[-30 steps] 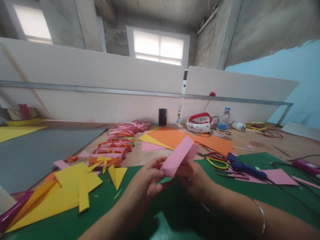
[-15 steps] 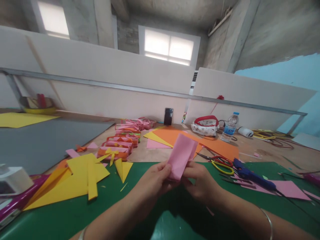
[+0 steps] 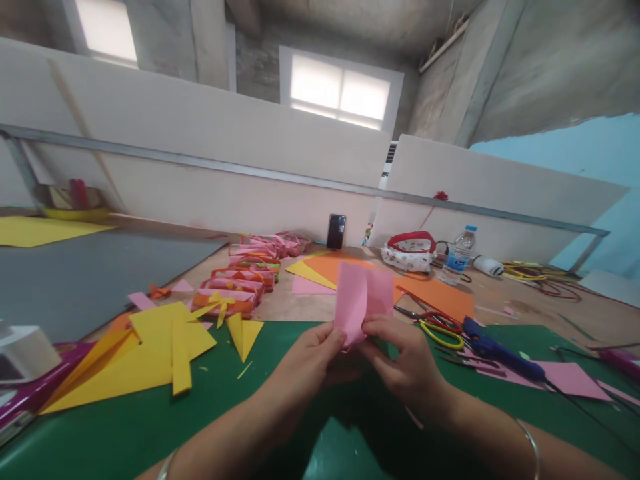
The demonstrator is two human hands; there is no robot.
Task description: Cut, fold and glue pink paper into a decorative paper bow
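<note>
1. We have folded pink paper (image 3: 351,300) just below and right of frame centre, held roughly upright above the green mat (image 3: 100,443); two panels show, crease between them
2. Left hand (image 3: 314,353): pinched on the paper's lower left edge, thumb in front, other fingers mostly hidden
3. Right hand (image 3: 407,353): thumb and forefinger pinched on its lower right part; we can't tell how the tucked fingers sit
4. Hands are near each other; we can't tell if the fingertips touch
5. Lower left of the frame: yellow paper sheets (image 3: 117,377) overlapping, yellow paper strip (image 3: 181,357) on top; magenta device (image 3: 43,390) cut by the frame edge, type unclear to us
6. Left of centre: row of pink-and-orange paper parcels (image 3: 237,287) running back, yellow paper bow (image 3: 220,302) at the nearest one
7. Upright near frame centre: smartphone (image 3: 337,231), by the white partition (image 3: 240,207); orange paper sheet (image 3: 447,301) lies right of centre
8. Right of centre, further back: white pouch with red trim (image 3: 407,257), then water bottle (image 3: 457,260) with blue cap, upright
9. Right side, nearer us: scissors (image 3: 443,335) with yellow handle loops, just beside them a blue glue gun (image 3: 500,350), its handle end over pink paper sheet (image 3: 575,381)
10. Far left, mid-height: grey board (image 3: 100,280), lying flat
</note>
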